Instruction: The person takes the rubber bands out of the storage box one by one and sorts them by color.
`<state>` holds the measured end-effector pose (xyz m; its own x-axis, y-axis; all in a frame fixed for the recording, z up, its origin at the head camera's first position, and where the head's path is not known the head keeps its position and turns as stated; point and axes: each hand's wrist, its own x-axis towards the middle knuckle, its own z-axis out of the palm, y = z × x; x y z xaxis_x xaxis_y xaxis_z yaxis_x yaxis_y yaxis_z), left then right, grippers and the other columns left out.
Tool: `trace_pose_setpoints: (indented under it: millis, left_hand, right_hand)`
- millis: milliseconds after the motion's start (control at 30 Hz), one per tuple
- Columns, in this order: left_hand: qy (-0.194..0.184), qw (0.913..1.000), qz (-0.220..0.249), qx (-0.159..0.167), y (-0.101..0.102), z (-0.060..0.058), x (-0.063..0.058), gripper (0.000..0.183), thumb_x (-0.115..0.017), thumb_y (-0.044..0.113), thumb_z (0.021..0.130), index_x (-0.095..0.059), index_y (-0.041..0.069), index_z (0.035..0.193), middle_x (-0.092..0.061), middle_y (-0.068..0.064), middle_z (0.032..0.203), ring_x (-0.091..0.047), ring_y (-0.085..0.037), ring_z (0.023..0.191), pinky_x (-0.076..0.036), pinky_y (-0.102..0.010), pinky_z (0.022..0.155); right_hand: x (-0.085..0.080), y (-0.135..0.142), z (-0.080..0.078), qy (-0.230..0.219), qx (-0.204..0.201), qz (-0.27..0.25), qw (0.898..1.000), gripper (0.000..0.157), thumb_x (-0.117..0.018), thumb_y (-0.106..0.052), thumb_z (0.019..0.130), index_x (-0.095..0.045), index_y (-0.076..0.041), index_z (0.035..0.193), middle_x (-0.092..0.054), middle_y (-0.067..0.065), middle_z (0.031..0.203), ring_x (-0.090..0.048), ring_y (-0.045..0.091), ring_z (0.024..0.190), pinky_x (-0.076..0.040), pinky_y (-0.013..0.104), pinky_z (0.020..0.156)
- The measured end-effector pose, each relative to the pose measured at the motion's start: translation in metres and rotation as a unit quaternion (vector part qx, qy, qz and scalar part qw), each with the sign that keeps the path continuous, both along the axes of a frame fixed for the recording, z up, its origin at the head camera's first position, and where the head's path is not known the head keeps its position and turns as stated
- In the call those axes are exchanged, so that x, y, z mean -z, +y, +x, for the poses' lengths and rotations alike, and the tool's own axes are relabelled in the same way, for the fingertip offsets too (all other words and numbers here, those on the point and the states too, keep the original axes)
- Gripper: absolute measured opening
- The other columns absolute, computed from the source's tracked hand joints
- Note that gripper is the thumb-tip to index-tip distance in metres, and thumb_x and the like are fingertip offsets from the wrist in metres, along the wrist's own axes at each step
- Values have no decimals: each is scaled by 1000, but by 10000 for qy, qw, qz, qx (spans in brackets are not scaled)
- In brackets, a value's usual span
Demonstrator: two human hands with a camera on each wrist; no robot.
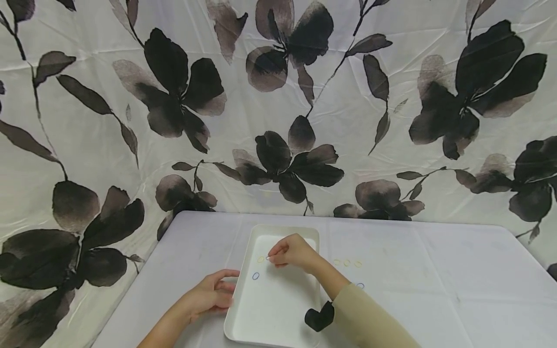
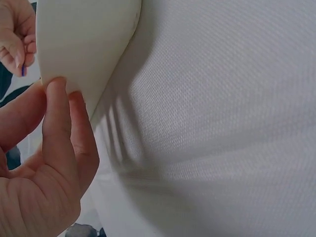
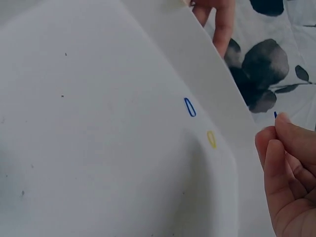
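A shallow white tray (image 1: 278, 309) lies on the white-covered table. Thumb and fingertips of my left hand (image 1: 206, 295) grip its left rim; the left wrist view shows the fingers (image 2: 58, 118) against the outer wall. Over the tray's far left part, my right hand (image 1: 293, 251) pinches a thin blue loop (image 3: 275, 114), like a small rubber band, between thumb and forefinger. Below it, a yellow loop (image 3: 211, 139) and another blue loop (image 3: 190, 107) lie apart on the tray floor, near the left wall. The fingers partly hide the held loop.
Right of the tray, several yellow loops (image 1: 346, 263) lie in a row on the tablecloth (image 1: 435, 299). A blue loop (image 1: 360, 285) sits nearer, beside the right sleeve (image 1: 370, 314). By that sleeve, a black object (image 1: 319, 316) overlaps the tray's right edge. Behind hangs a floral curtain (image 1: 243, 111).
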<state>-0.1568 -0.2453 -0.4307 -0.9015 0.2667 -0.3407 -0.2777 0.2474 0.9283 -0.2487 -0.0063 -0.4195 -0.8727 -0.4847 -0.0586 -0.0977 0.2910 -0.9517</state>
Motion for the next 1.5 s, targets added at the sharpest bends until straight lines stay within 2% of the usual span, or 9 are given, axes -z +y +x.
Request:
trace_pose_setpoints:
  millis: [233, 767, 1200, 1500]
  left_hand:
    - [30, 10000, -47, 9, 0, 0, -2, 68, -64, -7, 76, -34, -4, 137, -58, -15, 107, -59, -17, 78, -53, -31, 65]
    - [43, 10000, -78, -43, 2, 0, -5, 66, -64, -8, 77, -35, -4, 136, -58, -15, 106, -59, -17, 77, -53, -31, 65]
    - [55, 9998, -171, -64, 2, 1, -1, 65, -63, -9, 76, -37, -4, 135, -59, -14, 105, -58, -18, 78, -53, -31, 65]
    - [70, 9999, -145, -44, 3, 2, -3, 65, -63, -9, 76, -37, -4, 135, -58, -15, 106, -58, -18, 79, -53, -32, 66]
  right_hand:
    - [-9, 11, 1, -61, 102, -187, 9998, 13, -71, 1, 78, -68, 9, 88, -69, 15, 80, -66, 18, 64, -55, 33, 64]
    - [-19, 44, -2, -22, 59, -142, 9999, 15, -66, 2, 82, -66, 12, 94, -68, 15, 82, -66, 18, 69, -55, 33, 68]
    - [-19, 70, -3, 22, 77, -14, 10000, 14, -66, 3, 81, -66, 11, 93, -68, 14, 82, -65, 16, 69, -55, 37, 71]
    - [-14, 91, -4, -26, 94, -39, 9999, 15, -66, 3, 81, -65, 12, 93, -68, 20, 84, -65, 16, 70, -55, 40, 72]
